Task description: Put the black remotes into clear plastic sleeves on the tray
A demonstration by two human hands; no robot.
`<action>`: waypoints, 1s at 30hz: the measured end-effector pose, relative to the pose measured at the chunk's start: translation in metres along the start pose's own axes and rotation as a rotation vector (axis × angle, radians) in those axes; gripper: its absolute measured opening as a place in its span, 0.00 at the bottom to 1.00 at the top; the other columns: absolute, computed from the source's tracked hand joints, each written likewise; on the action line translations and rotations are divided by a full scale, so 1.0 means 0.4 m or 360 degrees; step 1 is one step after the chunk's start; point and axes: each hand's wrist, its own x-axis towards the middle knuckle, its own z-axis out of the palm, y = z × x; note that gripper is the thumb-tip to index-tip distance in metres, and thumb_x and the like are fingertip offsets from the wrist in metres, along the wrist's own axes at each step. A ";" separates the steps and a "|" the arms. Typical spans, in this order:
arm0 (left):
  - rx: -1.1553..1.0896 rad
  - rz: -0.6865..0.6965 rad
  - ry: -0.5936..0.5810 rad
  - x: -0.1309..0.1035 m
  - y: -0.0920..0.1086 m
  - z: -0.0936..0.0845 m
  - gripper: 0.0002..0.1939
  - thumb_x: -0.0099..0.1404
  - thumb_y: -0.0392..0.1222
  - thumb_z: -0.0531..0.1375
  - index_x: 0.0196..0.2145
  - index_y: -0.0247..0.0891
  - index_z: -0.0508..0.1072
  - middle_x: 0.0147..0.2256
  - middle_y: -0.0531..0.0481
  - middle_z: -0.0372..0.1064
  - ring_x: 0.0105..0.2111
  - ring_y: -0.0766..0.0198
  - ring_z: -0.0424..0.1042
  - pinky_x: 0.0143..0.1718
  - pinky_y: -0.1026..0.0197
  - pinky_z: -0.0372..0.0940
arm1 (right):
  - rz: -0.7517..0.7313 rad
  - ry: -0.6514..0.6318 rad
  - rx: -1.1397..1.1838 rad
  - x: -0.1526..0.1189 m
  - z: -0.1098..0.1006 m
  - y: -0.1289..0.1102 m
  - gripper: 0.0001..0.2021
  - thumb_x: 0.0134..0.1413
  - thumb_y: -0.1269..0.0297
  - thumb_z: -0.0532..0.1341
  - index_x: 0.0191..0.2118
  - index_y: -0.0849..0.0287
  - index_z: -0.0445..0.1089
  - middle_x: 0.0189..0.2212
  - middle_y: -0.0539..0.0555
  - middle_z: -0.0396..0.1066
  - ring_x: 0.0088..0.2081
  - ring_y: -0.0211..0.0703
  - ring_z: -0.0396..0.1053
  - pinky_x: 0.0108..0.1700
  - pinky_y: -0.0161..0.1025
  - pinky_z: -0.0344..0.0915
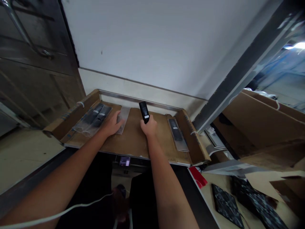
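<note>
In the head view my right hand (149, 126) grips the near end of a slim black oblong device (144, 111) with a small white label. It is held tilted over the cardboard-lined tray (137, 140); its exact kind cannot be made out. My left hand (113, 124) is at the left edge of a flat, clear plastic bag (125, 116), thumb and fingers apart. Left of that hand, similar dark pieces in clear bags (96, 116) lie together. Near the tray's right side is another bagged black piece (176, 132), also with a white label.
Cardboard side walls (190, 138) edge the tray, which sits against a white wall (147, 44). A metal door (28, 57) stands at left. On the right are a large cardboard box (267, 127), a red item (198, 177) and dark patterned panels (227, 205). A white cable (81, 206) crosses my left forearm.
</note>
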 end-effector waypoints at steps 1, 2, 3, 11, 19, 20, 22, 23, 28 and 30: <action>0.0006 -0.0005 0.0003 -0.001 0.001 0.000 0.30 0.67 0.55 0.53 0.62 0.37 0.60 0.59 0.38 0.65 0.58 0.51 0.66 0.59 0.48 0.61 | -0.0002 -0.0003 -0.0003 0.001 0.001 0.000 0.17 0.56 0.52 0.58 0.46 0.57 0.65 0.35 0.58 0.73 0.37 0.51 0.72 0.39 0.42 0.66; 0.0009 -0.0009 0.0001 -0.001 0.002 -0.001 0.30 0.67 0.55 0.53 0.62 0.37 0.60 0.59 0.38 0.65 0.58 0.51 0.66 0.59 0.48 0.61 | -0.0008 -0.0008 -0.0003 0.001 0.001 0.001 0.17 0.56 0.52 0.58 0.46 0.57 0.65 0.35 0.58 0.73 0.37 0.51 0.73 0.39 0.42 0.66; 0.0007 -0.0014 -0.0004 -0.002 0.003 -0.001 0.30 0.67 0.55 0.53 0.61 0.37 0.61 0.58 0.39 0.65 0.57 0.51 0.66 0.59 0.48 0.61 | -0.0014 -0.0010 -0.0004 0.001 0.002 0.001 0.17 0.56 0.52 0.58 0.46 0.57 0.65 0.35 0.58 0.73 0.37 0.51 0.73 0.39 0.42 0.66; 0.0051 -0.0009 0.0009 -0.002 0.002 -0.001 0.29 0.67 0.55 0.54 0.61 0.38 0.62 0.58 0.40 0.66 0.57 0.51 0.67 0.59 0.49 0.61 | -0.0179 -0.0078 -0.0113 0.004 0.010 0.001 0.16 0.55 0.52 0.59 0.43 0.57 0.66 0.37 0.59 0.75 0.38 0.52 0.73 0.40 0.43 0.66; 0.0061 -0.0030 -0.0009 -0.003 0.008 -0.003 0.28 0.67 0.55 0.54 0.60 0.38 0.63 0.57 0.40 0.67 0.56 0.51 0.67 0.58 0.49 0.62 | -0.0160 -0.0091 -0.0121 0.003 0.011 0.001 0.16 0.56 0.51 0.59 0.43 0.57 0.66 0.38 0.60 0.75 0.39 0.53 0.74 0.40 0.43 0.66; 0.0068 -0.0029 -0.0009 -0.003 0.007 -0.003 0.28 0.67 0.55 0.54 0.60 0.39 0.63 0.57 0.40 0.67 0.56 0.51 0.68 0.58 0.49 0.62 | -0.0149 -0.0087 -0.0120 0.004 0.012 0.002 0.16 0.56 0.52 0.59 0.43 0.58 0.66 0.38 0.60 0.74 0.39 0.52 0.73 0.40 0.43 0.66; 0.0092 -0.0025 -0.0003 -0.004 0.005 -0.002 0.28 0.67 0.55 0.54 0.60 0.39 0.63 0.56 0.40 0.68 0.55 0.51 0.68 0.57 0.49 0.62 | -0.0124 -0.0057 -0.0109 0.006 0.013 0.004 0.16 0.56 0.53 0.59 0.45 0.58 0.65 0.39 0.61 0.74 0.40 0.53 0.73 0.41 0.44 0.66; 0.0101 -0.0026 0.0002 -0.004 0.004 -0.001 0.28 0.67 0.55 0.54 0.60 0.39 0.63 0.56 0.40 0.68 0.55 0.50 0.68 0.57 0.48 0.62 | -0.0113 -0.0032 -0.0098 0.007 0.014 0.005 0.16 0.55 0.55 0.59 0.46 0.59 0.65 0.40 0.61 0.73 0.41 0.53 0.72 0.42 0.44 0.66; 0.0075 -0.0025 0.0010 -0.003 0.000 0.002 0.28 0.67 0.55 0.54 0.60 0.39 0.63 0.56 0.40 0.68 0.55 0.51 0.68 0.57 0.49 0.63 | -0.0100 0.0104 -0.0038 0.010 0.021 0.013 0.21 0.53 0.62 0.60 0.52 0.62 0.63 0.46 0.64 0.71 0.48 0.54 0.68 0.49 0.45 0.63; 0.0084 -0.0021 0.0014 -0.002 -0.002 0.002 0.28 0.66 0.55 0.54 0.60 0.39 0.63 0.56 0.40 0.68 0.55 0.51 0.69 0.57 0.49 0.63 | -0.0138 0.0201 0.0021 0.011 0.024 0.015 0.23 0.54 0.63 0.59 0.55 0.64 0.61 0.48 0.64 0.70 0.50 0.54 0.67 0.53 0.46 0.61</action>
